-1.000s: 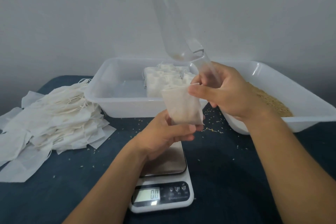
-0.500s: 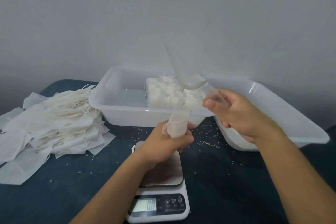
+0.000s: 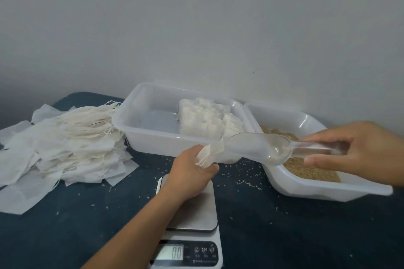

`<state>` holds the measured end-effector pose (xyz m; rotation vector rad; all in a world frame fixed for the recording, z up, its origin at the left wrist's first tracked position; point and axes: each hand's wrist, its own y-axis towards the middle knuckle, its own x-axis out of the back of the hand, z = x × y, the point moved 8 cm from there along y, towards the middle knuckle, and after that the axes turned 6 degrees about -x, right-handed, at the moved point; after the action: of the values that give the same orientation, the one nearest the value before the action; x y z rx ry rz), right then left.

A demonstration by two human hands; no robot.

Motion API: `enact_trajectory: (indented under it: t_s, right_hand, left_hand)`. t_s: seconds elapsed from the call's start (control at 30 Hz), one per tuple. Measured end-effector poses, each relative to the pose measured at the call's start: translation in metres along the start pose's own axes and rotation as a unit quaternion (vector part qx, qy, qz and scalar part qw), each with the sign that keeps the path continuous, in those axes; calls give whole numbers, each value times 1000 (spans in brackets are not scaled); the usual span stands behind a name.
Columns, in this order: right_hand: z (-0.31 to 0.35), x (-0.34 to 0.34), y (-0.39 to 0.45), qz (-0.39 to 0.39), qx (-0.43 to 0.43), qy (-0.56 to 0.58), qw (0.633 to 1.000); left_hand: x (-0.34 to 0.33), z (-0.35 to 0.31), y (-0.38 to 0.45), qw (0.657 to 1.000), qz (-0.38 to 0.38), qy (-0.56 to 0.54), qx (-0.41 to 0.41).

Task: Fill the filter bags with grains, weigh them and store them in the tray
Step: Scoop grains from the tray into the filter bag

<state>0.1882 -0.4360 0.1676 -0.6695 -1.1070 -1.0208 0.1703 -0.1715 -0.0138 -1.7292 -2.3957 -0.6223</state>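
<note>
My left hand grips a white filter bag above the steel scale, whose display reads zero. My right hand holds the handle of a clear plastic scoop. The scoop lies nearly level over the grain tray, its tip touching the bag's mouth, with only a few grains in the bowl. Brown grains fill that right tray. The storage tray behind holds several filled bags along its right side.
A large heap of empty filter bags with strings lies at the left on the dark blue tabletop. Loose grains are scattered around the scale and between the trays. A grey wall stands right behind the trays.
My right hand swung the scoop down from upright to nearly level and drew rightwards over the grain tray. My left hand lowered the bag, now bunched in its fingers. The camera tilted up.
</note>
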Motion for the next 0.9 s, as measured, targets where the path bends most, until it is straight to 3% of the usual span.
enact_trajectory:
  t_s: [0.37, 0.53, 0.9]
  right_hand:
    - [52, 4, 16, 33, 51, -98, 993]
    - [78, 7, 25, 39, 77, -215, 973]
    - [111, 15, 19, -81, 122, -399, 905]
  left_hand:
    - [-2, 0, -1, 996, 15, 90, -2]
    - [-5, 1, -1, 993, 21, 120, -10]
    - [0, 1, -2, 996, 8, 83, -5]
